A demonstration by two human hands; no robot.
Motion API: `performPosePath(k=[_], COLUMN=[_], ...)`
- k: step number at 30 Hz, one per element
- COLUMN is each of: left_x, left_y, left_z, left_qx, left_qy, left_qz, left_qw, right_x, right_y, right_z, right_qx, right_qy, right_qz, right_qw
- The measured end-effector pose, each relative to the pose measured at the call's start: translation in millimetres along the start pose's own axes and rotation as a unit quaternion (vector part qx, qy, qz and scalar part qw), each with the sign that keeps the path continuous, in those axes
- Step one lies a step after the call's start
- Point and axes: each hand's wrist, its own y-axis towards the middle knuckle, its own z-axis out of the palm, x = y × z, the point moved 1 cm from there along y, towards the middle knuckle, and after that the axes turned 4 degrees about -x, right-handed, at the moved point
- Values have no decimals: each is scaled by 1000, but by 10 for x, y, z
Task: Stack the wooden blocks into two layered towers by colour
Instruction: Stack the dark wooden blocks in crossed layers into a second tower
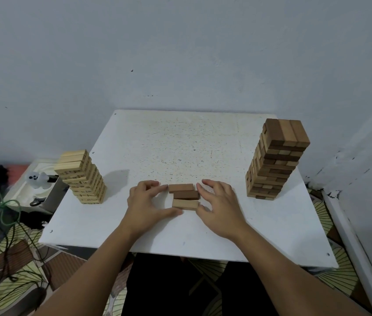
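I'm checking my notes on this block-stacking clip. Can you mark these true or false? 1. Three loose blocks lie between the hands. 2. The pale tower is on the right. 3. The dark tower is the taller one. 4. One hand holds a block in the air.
1. True: three loose wooden blocks lie on the white table between the left hand and right hand.
2. False: the pale wooden tower stands on the left.
3. True: the dark brown wooden tower rises higher.
4. False: every block rests on the table.
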Motion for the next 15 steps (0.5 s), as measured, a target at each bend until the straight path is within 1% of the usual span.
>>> performPosePath(k=[5,9,15], left_x=[29,28,47], left_y=[31,39,107], left_z=[9,-9,-24], left_qx=[0,8,33], left_qy=[3,5,6], left_qz=[4,-2,-17], left_qw=[1000,1000,999], right_x=[-9,2,5], right_y=[1,-7,-7], right_z=[3,-19,-4], right_qx=[20,21,25], right_qy=[-7,8,-26], right_qz=[-5,7,-7], right_qw=[1000,1000,999])
